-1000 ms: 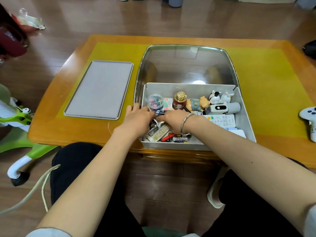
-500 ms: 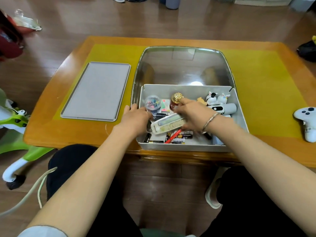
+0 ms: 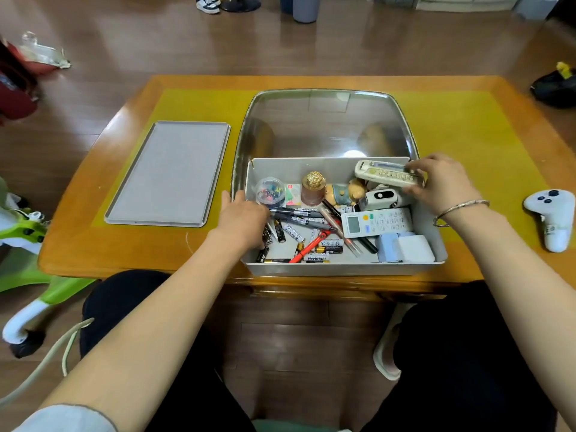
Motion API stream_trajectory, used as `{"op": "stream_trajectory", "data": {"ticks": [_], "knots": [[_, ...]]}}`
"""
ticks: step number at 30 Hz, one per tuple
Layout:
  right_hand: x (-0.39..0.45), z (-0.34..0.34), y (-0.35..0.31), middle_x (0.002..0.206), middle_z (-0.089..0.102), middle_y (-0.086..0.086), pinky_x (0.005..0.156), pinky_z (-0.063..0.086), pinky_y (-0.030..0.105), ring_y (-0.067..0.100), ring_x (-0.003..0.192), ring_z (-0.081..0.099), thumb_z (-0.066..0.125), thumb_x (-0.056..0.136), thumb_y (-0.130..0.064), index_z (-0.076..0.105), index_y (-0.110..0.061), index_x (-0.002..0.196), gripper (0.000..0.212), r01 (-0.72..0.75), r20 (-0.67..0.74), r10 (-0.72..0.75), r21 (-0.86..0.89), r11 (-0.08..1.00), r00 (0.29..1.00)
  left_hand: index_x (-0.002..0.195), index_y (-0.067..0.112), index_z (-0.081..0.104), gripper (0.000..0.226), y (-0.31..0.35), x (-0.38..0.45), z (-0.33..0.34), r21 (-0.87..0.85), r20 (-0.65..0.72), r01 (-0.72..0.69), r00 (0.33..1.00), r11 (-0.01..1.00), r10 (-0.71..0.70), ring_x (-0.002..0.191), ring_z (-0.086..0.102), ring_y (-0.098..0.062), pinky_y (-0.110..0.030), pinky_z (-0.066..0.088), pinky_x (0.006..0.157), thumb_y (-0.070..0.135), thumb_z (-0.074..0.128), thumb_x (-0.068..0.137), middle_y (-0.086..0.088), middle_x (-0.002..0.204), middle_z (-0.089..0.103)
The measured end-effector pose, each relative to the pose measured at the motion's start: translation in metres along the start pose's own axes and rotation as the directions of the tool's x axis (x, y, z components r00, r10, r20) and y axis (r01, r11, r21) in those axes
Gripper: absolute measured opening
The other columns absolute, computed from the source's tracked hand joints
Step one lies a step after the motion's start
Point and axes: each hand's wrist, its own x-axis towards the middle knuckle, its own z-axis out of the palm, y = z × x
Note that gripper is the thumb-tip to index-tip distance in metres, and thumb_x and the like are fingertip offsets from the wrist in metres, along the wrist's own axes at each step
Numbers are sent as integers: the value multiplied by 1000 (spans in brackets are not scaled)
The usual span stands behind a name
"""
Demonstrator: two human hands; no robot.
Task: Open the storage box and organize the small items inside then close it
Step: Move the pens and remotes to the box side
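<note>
Since a moment ago the right hand [image 3: 442, 182] has carried the cream remote [image 3: 386, 173] from the front left of the storage box [image 3: 343, 268] up to its back right corner, fingers pinching the remote's right end. It lies level, long axis left to right. The left hand [image 3: 243, 218] reaches in among batteries [image 3: 293, 232] and pens [image 3: 299, 213]; its grip cannot be told. A white remote [image 3: 377, 222] lies inside. The gray lid [image 3: 170, 173] rests on the table [image 3: 498, 120], left of the box.
</note>
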Motion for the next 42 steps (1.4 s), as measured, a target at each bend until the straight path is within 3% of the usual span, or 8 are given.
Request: {"op": "stream_trajectory", "data": {"ticks": [6, 12, 16, 20, 24, 29, 33, 42], "knots": [[-9, 8, -9, 119, 49, 11, 77, 46, 37, 34, 102, 54, 69, 82, -16, 65, -16, 114, 32, -99, -25, 99, -14, 995, 995, 117, 32, 60, 42, 4, 0, 2, 49, -30, 11, 999, 999, -10, 134, 32, -32, -68, -10, 108, 44, 69, 77, 1, 118, 63], [-16, 8, -12, 120, 50, 15, 83, 48, 45, 39, 100, 55, 58, 87, -12, 62, -10, 118, 31, -64, -52, 61, -68, 996, 997, 122, 32, 56, 65, -9, -7, -2, -50, -130, 10, 991, 999, -16, 134, 31, -38, -69, -16, 104, 67, 64, 67, 3, 124, 61], [-16, 8, -14, 115, 52, 14, 84, 46, 43, 36, 100, 54, 59, 87, -14, 62, -9, 116, 29, -38, -99, 41, 30, 999, 994, 115, 29, 61, 60, -16, -16, -16, -199, -348, -29, 936, 980, -43, 129, 35, -32, -63, -9, 109, 62, 61, 65, 4, 118, 63], [-17, 4, -33, 100, 66, 4, 78, 42, 26, 17, 83, 57, 60, 90, -26, 66, -14, 112, 26, 130, -88, -116, 177, 976, 989, 110, 26, 61, 52, 9, -7, -39, -315, -511, -178, 860, 932, -8, 113, 43, -24, -41, 20, 99, 58, 61, 68, 4, 111, 64], [-20, 1, -55, 87, 69, 0, 69, 44, 23, 12, 76, 63, 56, 90, -41, 59, -18, 122, 39, 57, 129, -131, 462, 885, 983, 114, 26, 59, 54, 58, 11, -62, -284, -567, -273, 821, 919, 68, 105, 46, -20, -35, 23, 84, 59, 56, 72, 6, 110, 61], [-12, 7, -50, 105, 64, 2, 81, 45, 20, 16, 96, 59, 67, 84, -19, 59, -16, 117, 34, 32, 68, -87, 576, 817, 994, 124, 20, 56, 57, 103, 24, -71, -325, -659, -429, 742, 843, 123, 107, 51, -24, -36, 31, 85, 44, 65, 73, 2, 114, 60], [-4, 16, -20, 114, 63, 10, 91, 44, 35, 26, 104, 58, 70, 82, -21, 56, -12, 121, 42, -62, -3, 69, 380, 923, 998, 143, 23, 35, 81, 89, 34, -59, -403, -527, -442, 828, 801, 192, 121, 43, -23, -38, 36, 98, 48, 73, 76, -2, 136, 48], [-7, 23, -13, 122, 55, 7, 88, 32, 39, 30, 114, 46, 71, 78, -20, 57, -16, 122, 46, 7, -201, -13, -32, 999, 979, 123, 22, 57, 37, 16, 22, -17, -460, -428, -137, 900, 877, -84, 121, 43, -25, -38, 33, 97, 29, 64, 88, -3, 126, 57]]}}
